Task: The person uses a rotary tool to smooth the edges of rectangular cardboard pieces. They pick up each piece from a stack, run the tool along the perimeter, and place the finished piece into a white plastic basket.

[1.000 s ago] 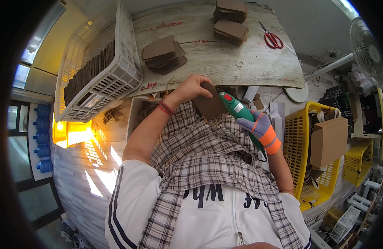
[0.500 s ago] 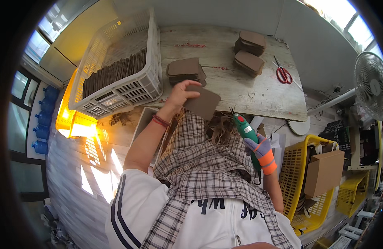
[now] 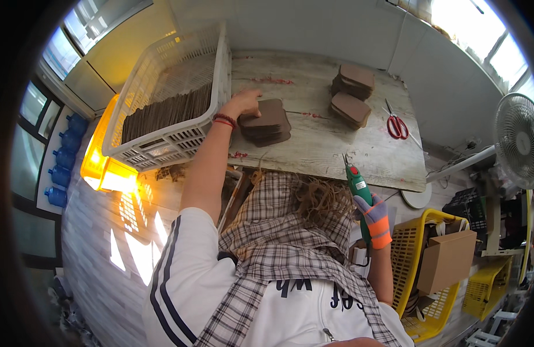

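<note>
— Grip check, left hand?
— Fingers spread flat on the top piece of a stack of brown cut pieces lying on the worktop, just right of the white crate; not closed around it.
— And the right hand?
— Gloved, closed around a green rotary tool, tip pointing far, at the worktop's near edge.
— Anything else up there?
— Two more brown stacks farther right, red-handled scissors beside them.

We see a worn wood counter against a pale wall, windows upper left, fan right, sunlit tiled floor.
</note>
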The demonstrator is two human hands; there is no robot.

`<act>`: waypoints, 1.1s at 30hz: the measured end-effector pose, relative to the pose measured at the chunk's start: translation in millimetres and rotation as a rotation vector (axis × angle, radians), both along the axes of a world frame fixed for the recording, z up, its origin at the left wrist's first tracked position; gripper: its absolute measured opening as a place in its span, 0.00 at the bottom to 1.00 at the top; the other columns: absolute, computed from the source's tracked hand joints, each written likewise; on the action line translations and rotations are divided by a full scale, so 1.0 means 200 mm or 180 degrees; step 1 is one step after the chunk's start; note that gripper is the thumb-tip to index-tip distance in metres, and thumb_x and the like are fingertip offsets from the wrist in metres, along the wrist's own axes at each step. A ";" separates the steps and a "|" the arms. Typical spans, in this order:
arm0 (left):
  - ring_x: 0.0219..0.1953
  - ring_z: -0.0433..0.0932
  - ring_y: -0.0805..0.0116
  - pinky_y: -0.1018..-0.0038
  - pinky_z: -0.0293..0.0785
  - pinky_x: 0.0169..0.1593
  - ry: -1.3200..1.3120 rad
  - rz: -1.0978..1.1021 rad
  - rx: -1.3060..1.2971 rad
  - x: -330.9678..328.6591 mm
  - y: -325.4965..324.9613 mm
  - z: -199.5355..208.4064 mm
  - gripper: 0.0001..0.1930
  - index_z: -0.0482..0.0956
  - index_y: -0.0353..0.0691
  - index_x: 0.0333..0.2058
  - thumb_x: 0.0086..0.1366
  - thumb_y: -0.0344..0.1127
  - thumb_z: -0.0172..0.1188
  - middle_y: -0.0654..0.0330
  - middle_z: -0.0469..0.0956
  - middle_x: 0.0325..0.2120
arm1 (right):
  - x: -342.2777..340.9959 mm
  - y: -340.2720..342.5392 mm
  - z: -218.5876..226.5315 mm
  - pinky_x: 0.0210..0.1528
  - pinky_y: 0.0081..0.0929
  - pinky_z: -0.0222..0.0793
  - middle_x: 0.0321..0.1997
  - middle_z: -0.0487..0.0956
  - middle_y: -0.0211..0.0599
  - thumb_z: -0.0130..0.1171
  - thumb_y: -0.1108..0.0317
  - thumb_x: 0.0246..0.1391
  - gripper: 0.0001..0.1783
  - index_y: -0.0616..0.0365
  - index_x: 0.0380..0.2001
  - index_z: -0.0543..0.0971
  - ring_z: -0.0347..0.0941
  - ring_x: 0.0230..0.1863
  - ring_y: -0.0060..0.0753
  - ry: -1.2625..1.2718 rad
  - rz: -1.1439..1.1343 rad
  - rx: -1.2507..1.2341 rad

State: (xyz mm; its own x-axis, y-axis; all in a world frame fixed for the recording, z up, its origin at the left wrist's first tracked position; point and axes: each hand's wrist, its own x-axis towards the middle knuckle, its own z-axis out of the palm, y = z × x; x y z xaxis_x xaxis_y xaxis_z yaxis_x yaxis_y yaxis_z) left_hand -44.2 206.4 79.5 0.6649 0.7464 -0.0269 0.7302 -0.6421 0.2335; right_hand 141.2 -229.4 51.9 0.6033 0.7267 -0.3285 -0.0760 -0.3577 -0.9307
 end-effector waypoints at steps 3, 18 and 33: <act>0.52 0.71 0.56 0.64 0.67 0.54 0.0996 -0.0288 -0.0893 0.08 0.03 0.13 0.36 0.70 0.43 0.53 0.42 0.38 0.72 0.55 0.71 0.52 | 0.01 0.00 -0.04 0.20 0.16 0.64 0.22 0.75 0.29 0.66 0.59 0.48 0.20 0.62 0.39 0.74 0.70 0.18 0.18 -0.0013 0.0021 -0.0038; 0.51 0.69 0.55 0.70 0.65 0.52 0.0029 0.0568 -0.2839 -0.05 -0.02 -0.01 0.48 0.60 0.28 0.56 0.36 0.37 0.76 0.43 0.68 0.50 | -0.11 -0.07 -0.16 0.19 0.15 0.63 0.21 0.74 0.26 0.65 0.61 0.48 0.18 0.61 0.37 0.74 0.68 0.17 0.15 0.0183 0.0087 0.0111; 0.52 0.66 0.49 0.61 0.69 0.50 0.0027 -0.0121 -0.2310 0.06 -0.32 0.03 0.51 0.50 0.40 0.58 0.38 0.35 0.75 0.45 0.64 0.51 | -0.10 0.06 -0.17 0.17 0.17 0.66 0.23 0.76 0.32 0.65 0.64 0.49 0.17 0.64 0.36 0.74 0.72 0.17 0.21 0.0160 0.0158 0.0298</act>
